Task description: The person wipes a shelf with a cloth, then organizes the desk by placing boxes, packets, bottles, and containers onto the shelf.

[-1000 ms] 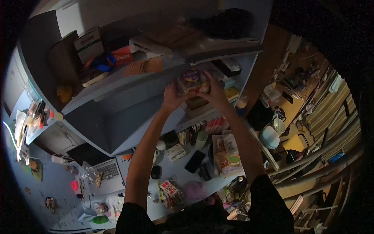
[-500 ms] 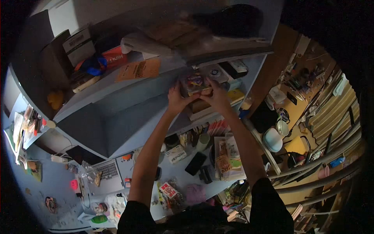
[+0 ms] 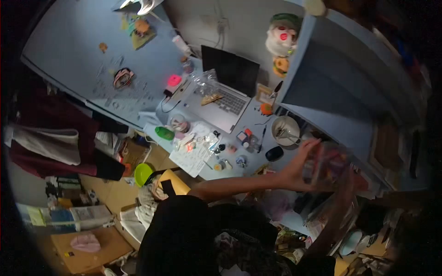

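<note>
Two hands clasp a clear plastic box [image 3: 332,161] of brightly coloured packets, now held out in front of the shelf unit [image 3: 327,117] as I watch from afar. The left hand [image 3: 298,170] is curled around one end, thumb and fingers parted; the right hand [image 3: 345,187] holds the near side, too blurred for me to tell how each finger lies. Half a second ago I saw the box inside the shelf compartment, over other stacked things; it has since come out over the desk edge, and my view has swung to the left. Just beyond the left hand lie a black mouse [image 3: 274,153] and a pale bowl [image 3: 279,133] with utensils in it. Farther off, the open laptop [image 3: 232,120], at the lower left of my earlier view, now sits near the centre, a snack bag [image 3: 212,99] on its keyboard. At the back wall, a white-bearded plush figure [image 3: 278,41] has come into sight above an orange-coloured toy [image 3: 280,66].
</note>
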The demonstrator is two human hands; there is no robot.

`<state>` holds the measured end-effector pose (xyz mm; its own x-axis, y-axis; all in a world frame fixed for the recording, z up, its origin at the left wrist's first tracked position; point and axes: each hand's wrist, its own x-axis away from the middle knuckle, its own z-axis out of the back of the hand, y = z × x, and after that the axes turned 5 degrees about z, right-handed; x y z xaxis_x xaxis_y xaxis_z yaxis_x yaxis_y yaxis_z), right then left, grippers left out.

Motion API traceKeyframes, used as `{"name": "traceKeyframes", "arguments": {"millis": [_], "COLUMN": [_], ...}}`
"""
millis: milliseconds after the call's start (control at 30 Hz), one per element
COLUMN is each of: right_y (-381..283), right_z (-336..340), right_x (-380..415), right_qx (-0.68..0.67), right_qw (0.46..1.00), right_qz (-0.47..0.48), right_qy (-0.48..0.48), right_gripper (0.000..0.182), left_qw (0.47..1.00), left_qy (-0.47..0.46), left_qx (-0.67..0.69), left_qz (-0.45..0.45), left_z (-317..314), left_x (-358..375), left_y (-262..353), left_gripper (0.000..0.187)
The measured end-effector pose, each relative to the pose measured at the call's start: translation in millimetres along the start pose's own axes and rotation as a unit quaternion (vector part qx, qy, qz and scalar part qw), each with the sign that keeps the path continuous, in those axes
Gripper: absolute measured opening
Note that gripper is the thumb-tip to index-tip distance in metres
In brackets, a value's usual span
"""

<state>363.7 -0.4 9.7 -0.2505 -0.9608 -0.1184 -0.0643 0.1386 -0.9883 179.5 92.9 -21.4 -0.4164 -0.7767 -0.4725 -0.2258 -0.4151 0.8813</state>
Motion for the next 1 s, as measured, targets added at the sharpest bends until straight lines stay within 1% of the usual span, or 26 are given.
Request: {"name": "traceKeyframes", "arguments": {"millis": [33, 100, 167, 233, 267, 333, 367, 433, 467, 533, 567, 633, 667, 767, 800, 867, 900, 933, 967, 1000], "right_y": [19, 64, 130, 136, 148, 186, 203, 227, 234, 241, 247, 265, 278, 322, 331, 339, 344, 339, 333, 339], "right_z": [-28, -78, -115, -158, -172, -198, -212, -244, -260, -303, -322, -356, -368, -390, -394, -400, -399, -402, -403, -408], "right_x": [16, 47, 83, 103, 114, 129, 135, 139, 139, 127, 118, 102, 100, 91, 91, 85, 87, 83, 78, 67], "right_qx": [-0.030, -0.085, -0.004, -0.011, -0.006, 0.125, 0.126, 0.110, 0.112, 0.089, 0.091, 0.174, 0.177, 0.187, 0.194, 0.213, 0.218, 0.224, 0.230, 0.234], "right_qw": [0.998, 0.982, 0.978, 0.951, 0.949, 0.923, 0.920, 0.905, 0.903, 0.910, 0.909, 0.902, 0.902, 0.899, 0.895, 0.887, 0.887, 0.886, 0.888, 0.889], "right_qz": [-0.051, -0.150, -0.119, -0.208, -0.217, -0.207, -0.212, -0.209, -0.211, -0.118, -0.119, -0.042, -0.041, -0.015, -0.032, -0.058, -0.059, -0.060, -0.090, -0.081], "right_qy": [-0.030, -0.072, -0.170, -0.230, -0.228, -0.300, -0.304, -0.355, -0.358, -0.389, -0.389, -0.393, -0.393, -0.396, -0.401, -0.406, -0.403, -0.401, -0.389, -0.385], "right_gripper": [0.066, 0.063, 0.066, 0.075, 0.075, 0.081, 0.081, 0.086, 0.086, 0.086, 0.086, 0.086, 0.086, 0.083, 0.083, 0.083, 0.083, 0.083, 0.075, 0.075], "left_qw": [0.999, 0.992, 0.983, 0.947, 0.947, 0.916, 0.915, 0.900, 0.892, 0.888, 0.884, 0.859, 0.838, 0.840, 0.833, 0.827, 0.825, 0.831, 0.838, 0.831], "left_qy": [-0.011, 0.006, 0.008, 0.006, 0.005, 0.007, 0.011, 0.037, 0.061, 0.129, 0.159, 0.172, 0.151, 0.148, 0.144, 0.129, 0.127, 0.128, 0.127, 0.129], "left_qx": [0.014, -0.057, -0.067, -0.169, -0.160, -0.195, -0.192, -0.275, -0.272, -0.267, -0.294, -0.352, -0.390, -0.403, -0.430, -0.467, -0.454, -0.448, -0.441, -0.437], "left_qz": [0.042, 0.115, 0.172, 0.273, 0.278, 0.351, 0.356, 0.336, 0.355, 0.351, 0.329, 0.331, 0.350, 0.332, 0.318, 0.285, 0.312, 0.304, 0.295, 0.319], "left_z": [24, 65, 106, 141, 155, 180, 191, 215, 229, 253, 265, 293, 306, 336, 341, 349, 351, 352, 353, 353], "left_x": [38, 107, 188, 229, 249, 289, 305, 333, 346, 374, 361, 357, 352, 367, 367, 368, 371, 370, 369, 366], "left_y": [-10, -10, -37, -25, -25, -33, -35, -42, -47, -67, -54, -65, -64, -92, -97, -106, -115, -117, -119, -119], "left_gripper": [0.111, 0.110, 0.109, 0.110, 0.110, 0.111, 0.111, 0.112, 0.114, 0.111, 0.111, 0.111, 0.111, 0.112, 0.112, 0.112, 0.115, 0.115, 0.115, 0.114]}}
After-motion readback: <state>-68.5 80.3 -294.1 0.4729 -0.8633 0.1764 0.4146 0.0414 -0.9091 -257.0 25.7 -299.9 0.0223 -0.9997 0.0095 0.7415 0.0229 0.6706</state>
